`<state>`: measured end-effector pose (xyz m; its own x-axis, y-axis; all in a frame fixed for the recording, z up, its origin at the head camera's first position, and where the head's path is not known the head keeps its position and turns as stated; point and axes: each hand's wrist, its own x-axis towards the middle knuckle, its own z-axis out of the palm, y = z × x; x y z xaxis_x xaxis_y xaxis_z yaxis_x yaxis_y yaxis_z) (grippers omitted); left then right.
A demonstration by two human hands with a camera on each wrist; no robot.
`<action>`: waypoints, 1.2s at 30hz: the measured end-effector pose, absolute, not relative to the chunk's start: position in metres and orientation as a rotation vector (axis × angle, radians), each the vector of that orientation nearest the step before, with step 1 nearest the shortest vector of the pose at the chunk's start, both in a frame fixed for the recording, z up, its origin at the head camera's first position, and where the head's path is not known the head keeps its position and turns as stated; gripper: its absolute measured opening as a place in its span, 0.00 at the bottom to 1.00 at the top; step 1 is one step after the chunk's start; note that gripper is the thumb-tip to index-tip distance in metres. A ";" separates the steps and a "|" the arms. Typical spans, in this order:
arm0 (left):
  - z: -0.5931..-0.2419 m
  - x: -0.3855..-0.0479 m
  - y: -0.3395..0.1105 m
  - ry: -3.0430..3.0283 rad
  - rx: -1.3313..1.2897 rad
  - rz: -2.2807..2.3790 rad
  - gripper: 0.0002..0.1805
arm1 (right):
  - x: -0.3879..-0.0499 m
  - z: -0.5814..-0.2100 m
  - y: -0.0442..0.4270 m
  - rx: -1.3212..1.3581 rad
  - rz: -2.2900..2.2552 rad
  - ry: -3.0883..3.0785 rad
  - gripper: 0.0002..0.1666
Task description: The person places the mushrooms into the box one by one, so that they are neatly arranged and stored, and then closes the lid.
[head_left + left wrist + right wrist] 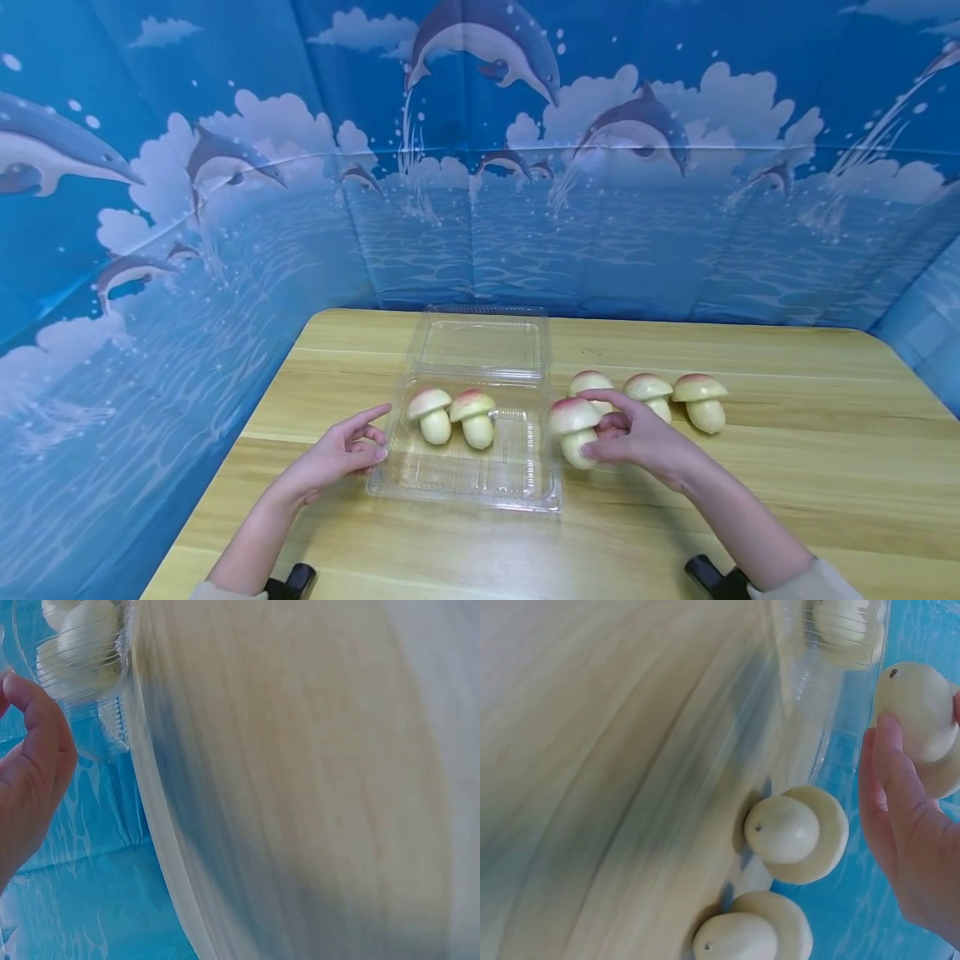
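A mushroom-shaped piece (573, 432) with a pink-tinged cap and pale stem is held in my right hand (626, 433), raised beside the container's right edge. Thumb and fingers pinch it; in the right wrist view the held mushroom (919, 709) shows its rounded stem end. My left hand (348, 446) is at the left rim of a clear plastic clamshell container (465, 492), index finger extended. Whether it touches the rim, I cannot tell. Inside the container lie two similar mushrooms, a left one (432, 417) and a right one (474, 419).
Right of the container, three more mushrooms lie in a row: one partly behind my right hand (590, 383), a middle one (648, 390) and a right one (701, 402). The container's lid (480, 340) lies folded back on the wooden table (825, 467). A dolphin-print curtain (480, 242) hangs behind.
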<state>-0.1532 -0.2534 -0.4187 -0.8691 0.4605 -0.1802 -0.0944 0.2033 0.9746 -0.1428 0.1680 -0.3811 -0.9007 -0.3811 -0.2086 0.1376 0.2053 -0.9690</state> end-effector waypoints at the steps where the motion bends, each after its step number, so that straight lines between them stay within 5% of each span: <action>1: -0.419 -0.153 -0.254 2.051 0.344 1.706 0.40 | -0.144 -0.381 0.167 -0.238 -1.733 2.092 0.46; 36: -0.420 -0.155 -0.254 2.060 0.324 1.699 0.40 | -0.174 -0.377 0.111 -0.282 -1.719 2.115 0.44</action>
